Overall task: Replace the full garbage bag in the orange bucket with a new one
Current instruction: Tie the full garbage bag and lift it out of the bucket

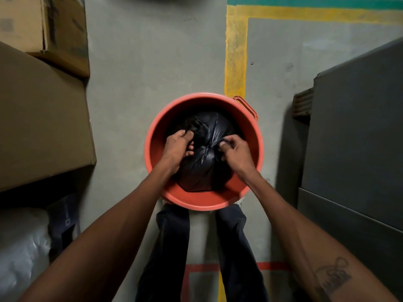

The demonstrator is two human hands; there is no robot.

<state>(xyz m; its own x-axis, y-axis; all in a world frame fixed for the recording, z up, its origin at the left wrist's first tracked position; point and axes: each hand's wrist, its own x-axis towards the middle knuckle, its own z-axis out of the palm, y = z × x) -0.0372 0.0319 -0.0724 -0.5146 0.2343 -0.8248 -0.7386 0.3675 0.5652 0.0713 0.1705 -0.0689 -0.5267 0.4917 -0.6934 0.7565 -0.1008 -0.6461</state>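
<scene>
An orange bucket (pixel 152 136) stands on the concrete floor right in front of my legs. Inside it sits a full black garbage bag (pixel 202 171), its top gathered into a bunch near the middle. My left hand (pixel 177 147) is down inside the bucket, its fingers curled into the bag's plastic on the left side. My right hand (pixel 234 150) pinches a fold of the bag's top on the right side. Both forearms reach in over the near rim.
Large cardboard boxes (pixel 41 118) stack along the left. A grey metal cabinet (pixel 353 136) rises on the right. Clear plastic wrapping (pixel 19 253) lies at the lower left. Yellow floor lines (pixel 236 55) run beyond the bucket.
</scene>
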